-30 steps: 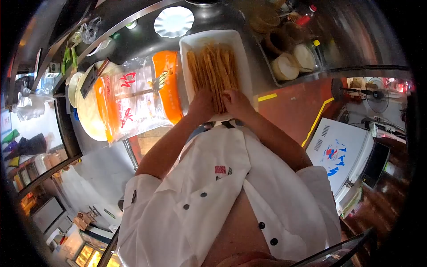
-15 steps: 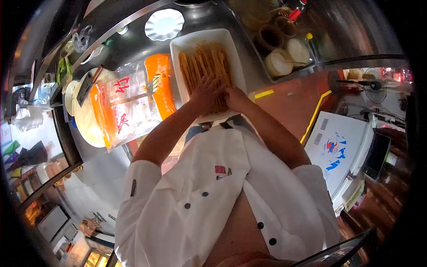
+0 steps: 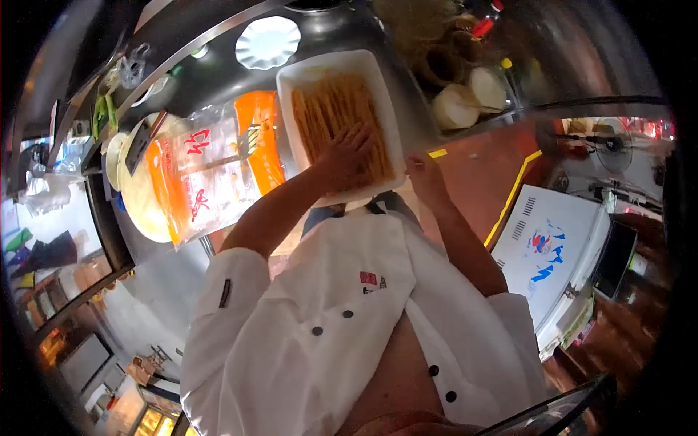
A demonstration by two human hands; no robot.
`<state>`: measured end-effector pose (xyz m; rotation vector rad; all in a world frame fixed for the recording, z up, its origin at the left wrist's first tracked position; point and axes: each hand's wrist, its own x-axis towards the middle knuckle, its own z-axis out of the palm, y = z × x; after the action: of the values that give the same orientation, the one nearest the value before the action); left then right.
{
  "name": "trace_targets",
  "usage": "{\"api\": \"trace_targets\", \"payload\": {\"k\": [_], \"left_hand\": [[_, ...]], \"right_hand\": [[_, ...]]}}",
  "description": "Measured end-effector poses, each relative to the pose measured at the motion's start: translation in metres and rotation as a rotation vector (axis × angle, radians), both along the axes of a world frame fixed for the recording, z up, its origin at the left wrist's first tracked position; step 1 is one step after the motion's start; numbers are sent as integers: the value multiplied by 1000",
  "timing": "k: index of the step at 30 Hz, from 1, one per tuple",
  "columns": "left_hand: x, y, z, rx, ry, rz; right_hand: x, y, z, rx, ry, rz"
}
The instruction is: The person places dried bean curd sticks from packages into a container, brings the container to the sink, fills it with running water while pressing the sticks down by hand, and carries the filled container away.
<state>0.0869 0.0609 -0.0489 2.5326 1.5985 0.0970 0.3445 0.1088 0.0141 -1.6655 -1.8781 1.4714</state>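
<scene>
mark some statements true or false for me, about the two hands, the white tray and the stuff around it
1. The left hand rests on the brown strips in the white tray. True.
2. The right hand is pressed on the strips too. False: it is off the tray, beyond its right side.
3. The clear and orange plastic package lies to the left of the tray. True.
4. The wavy-edged plate is stacked with strips. False: no strips are on it.
5. The person's jacket is white with dark buttons. True.
</scene>
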Motion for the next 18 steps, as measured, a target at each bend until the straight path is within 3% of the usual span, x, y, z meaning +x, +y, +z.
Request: {"api": "trace_targets", "payload": {"k": [8,9,11,12,13,16,17,18], "left_hand": [[-20,-19,62,-2,-156,62],[-38,-34,77,-184,-221,233],[-75,-90,59,-114,-354,503],[-92,-128,32,141,-413,594],[-102,-154,44,174,-380,696],[-124,-202,53,182,-269,833],[-128,-210,51,158,-192,852],[-130,-207,55,162,-196,865]], "right_hand": [[-52,-8,28,168,80,95],[-49,-9,21,187,181,49],[-37,-4,2,200,289,15],[-26,2,-9,152,102,-9],[-20,5,-16,105,-88,-34],[-21,7,15,97,-176,-13],[-25,10,23,-95,-256,65],[-32,7,15,-90,-260,77]]}}
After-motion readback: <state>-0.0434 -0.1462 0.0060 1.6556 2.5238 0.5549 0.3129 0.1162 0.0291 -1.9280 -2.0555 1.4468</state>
